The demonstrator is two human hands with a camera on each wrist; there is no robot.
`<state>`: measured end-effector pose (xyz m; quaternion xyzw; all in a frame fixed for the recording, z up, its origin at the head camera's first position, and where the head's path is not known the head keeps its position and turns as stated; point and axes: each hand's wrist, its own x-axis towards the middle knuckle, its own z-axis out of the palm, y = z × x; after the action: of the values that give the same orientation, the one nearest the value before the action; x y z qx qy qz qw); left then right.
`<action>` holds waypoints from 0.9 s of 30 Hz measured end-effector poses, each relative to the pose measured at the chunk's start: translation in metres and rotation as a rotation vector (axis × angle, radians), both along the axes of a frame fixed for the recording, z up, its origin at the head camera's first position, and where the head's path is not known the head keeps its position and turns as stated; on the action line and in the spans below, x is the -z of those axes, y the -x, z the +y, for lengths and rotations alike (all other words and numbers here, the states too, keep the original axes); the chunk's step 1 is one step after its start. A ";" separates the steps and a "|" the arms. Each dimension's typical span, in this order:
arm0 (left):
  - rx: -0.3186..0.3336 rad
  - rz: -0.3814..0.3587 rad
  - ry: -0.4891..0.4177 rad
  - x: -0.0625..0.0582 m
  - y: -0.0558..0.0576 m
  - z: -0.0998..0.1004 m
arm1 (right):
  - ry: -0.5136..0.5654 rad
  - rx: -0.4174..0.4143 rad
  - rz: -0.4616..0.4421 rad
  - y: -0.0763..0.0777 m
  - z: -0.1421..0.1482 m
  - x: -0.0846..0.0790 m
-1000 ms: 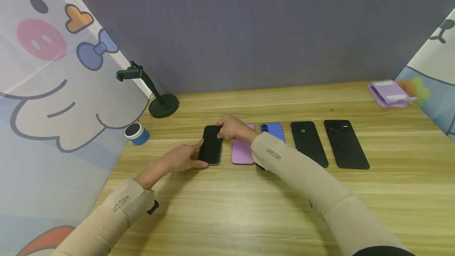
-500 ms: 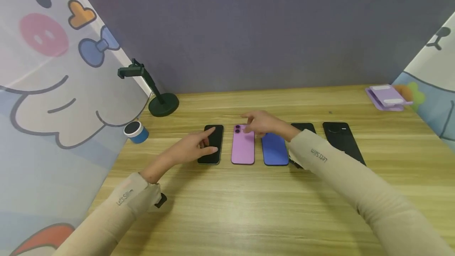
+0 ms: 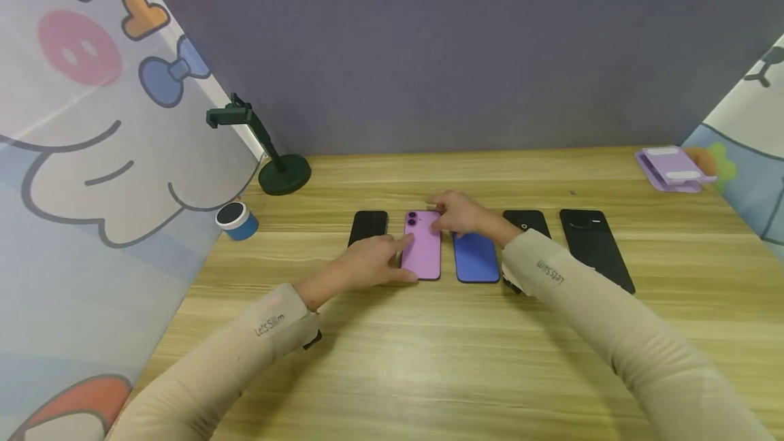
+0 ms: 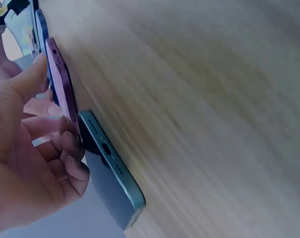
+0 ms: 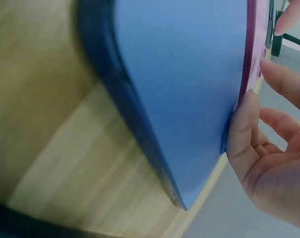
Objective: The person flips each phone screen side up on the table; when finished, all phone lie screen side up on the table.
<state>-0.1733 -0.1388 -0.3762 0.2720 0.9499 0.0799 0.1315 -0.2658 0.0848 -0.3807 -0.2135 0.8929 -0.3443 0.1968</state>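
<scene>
Face down on the wooden table lies a pink phone [image 3: 425, 254] with two camera lenses. My left hand [image 3: 369, 262] reaches over a dark-screened phone [image 3: 367, 223], its fingertips at the pink phone's left side and its thumb by the lower left corner. Across from it, my right hand [image 3: 463, 214] is at the upper right corner, index finger extended over the top edge and thumb by the right side. Under the right hand sits a blue phone [image 3: 476, 260], its top hidden. In the left wrist view, the dark phone's green-edged end [image 4: 113, 158] shows a charging port.
Right of the blue phone are two black phones, one partly behind the right sleeve [image 3: 527, 218], the other farther right [image 3: 594, 243]. A dark green stand [image 3: 284, 175] and a blue jar [image 3: 239, 223] are at left. A purple folding stand [image 3: 674, 167] is at back right.
My left hand has moved right from the dark phone to the pink phone. My right hand went from the dark phone's top corner to the pink phone's upper right.
</scene>
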 end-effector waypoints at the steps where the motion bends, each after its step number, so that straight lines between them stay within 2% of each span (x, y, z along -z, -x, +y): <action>1: 0.000 0.001 0.014 0.000 -0.001 0.002 | -0.003 -0.005 0.006 0.000 -0.001 0.000; 6: -0.017 0.019 0.100 0.001 -0.003 0.007 | -0.030 -0.034 0.022 -0.001 -0.002 0.000; 10: -0.015 0.043 0.129 0.002 -0.004 0.009 | -0.035 -0.052 -0.002 -0.001 0.000 -0.002; 21: -0.038 0.069 0.136 0.003 -0.006 0.011 | -0.011 -0.079 -0.099 0.009 0.005 -0.001; 27: -0.037 0.083 0.121 0.004 -0.007 0.010 | 0.036 -0.061 -0.204 0.015 0.006 -0.002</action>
<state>-0.1662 -0.1285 -0.3803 0.2492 0.9624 0.0132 0.1068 -0.2807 0.0906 -0.3785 -0.2077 0.8550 -0.3740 0.2933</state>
